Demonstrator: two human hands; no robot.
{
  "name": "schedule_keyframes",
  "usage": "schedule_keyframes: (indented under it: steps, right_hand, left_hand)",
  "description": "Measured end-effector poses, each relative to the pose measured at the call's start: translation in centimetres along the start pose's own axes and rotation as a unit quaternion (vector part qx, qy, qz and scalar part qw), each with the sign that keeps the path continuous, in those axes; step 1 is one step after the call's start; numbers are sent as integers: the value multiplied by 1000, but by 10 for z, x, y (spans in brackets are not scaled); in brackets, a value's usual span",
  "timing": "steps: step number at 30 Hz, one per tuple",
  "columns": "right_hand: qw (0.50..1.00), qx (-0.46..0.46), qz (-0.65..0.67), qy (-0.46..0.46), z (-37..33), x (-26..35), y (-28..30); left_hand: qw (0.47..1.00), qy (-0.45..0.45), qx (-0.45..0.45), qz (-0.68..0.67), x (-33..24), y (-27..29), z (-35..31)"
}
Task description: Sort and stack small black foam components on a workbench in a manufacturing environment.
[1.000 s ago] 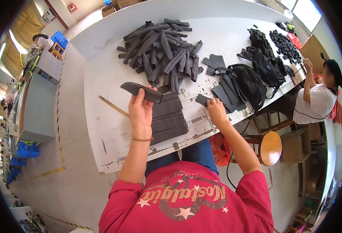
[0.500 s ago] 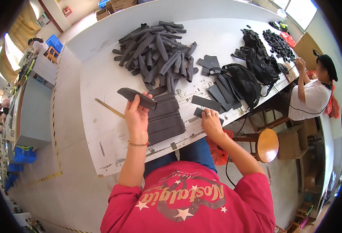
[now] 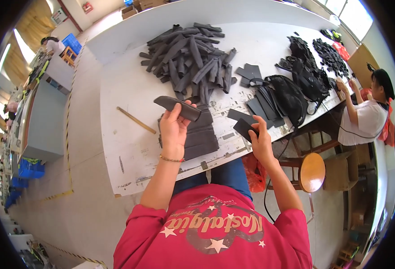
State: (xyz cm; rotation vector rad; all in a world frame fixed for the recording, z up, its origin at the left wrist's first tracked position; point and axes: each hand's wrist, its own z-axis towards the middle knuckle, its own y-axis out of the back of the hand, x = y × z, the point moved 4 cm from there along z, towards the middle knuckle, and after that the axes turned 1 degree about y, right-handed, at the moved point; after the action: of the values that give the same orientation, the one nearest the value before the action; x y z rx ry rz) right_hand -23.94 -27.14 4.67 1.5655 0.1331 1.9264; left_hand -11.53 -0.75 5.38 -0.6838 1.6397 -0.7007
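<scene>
My left hand is closed round a dark grey fabric sleeve, curved at one end, raised above the table. Beneath it lies a stack of flat dark fabric sleeves, partly covered by my hand. Between the thumb and fingers of my right hand is a dark rectangular panel, tilted over the table's front edge. Just behind it, another dark panel lies on the tabletop. More flat panels are fanned out to the right.
A heap of rolled dark sleeves covers the back of the white table. A wooden strip lies left. Black bags and small black pieces are right, near a seated co-worker. A stool stands below.
My right hand has lifted the dark panel and turned so that more of its face shows. My left hand still grips the sleeve, now tilted differently. The whole view has shifted slightly.
</scene>
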Motion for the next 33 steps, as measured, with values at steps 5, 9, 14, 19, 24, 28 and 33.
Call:
schedule_keyframes:
  steps: [5, 9, 14, 19, 24, 28, 33]
  right_hand:
    - [978, 105, -34, 176, 4, 67, -29]
    - [951, 85, -88, 286, 3, 86, -42]
    - [959, 52, -22, 277, 8, 101, -47]
    - [949, 19, -95, 301, 15, 109, -47]
    - [941, 4, -124, 316, 22, 113, -44]
    - [921, -20, -168, 350, 25, 118, -43]
    - [892, -47, -218, 393, 23, 124, -44]
  left_hand:
    - [1000, 18, -21, 1, 0, 0, -2]
    - [999, 25, -27, 15, -1, 0, -2]
    - [998, 43, -36, 14, 0, -3, -3]
    - [997, 69, -22, 34, 4, -10, -7]
    - [996, 74, -16, 40, 3, -12, -10]
    - [997, 64, -14, 45, 1, -15, -14]
    - [998, 45, 1, 47, -6, -28, -21]
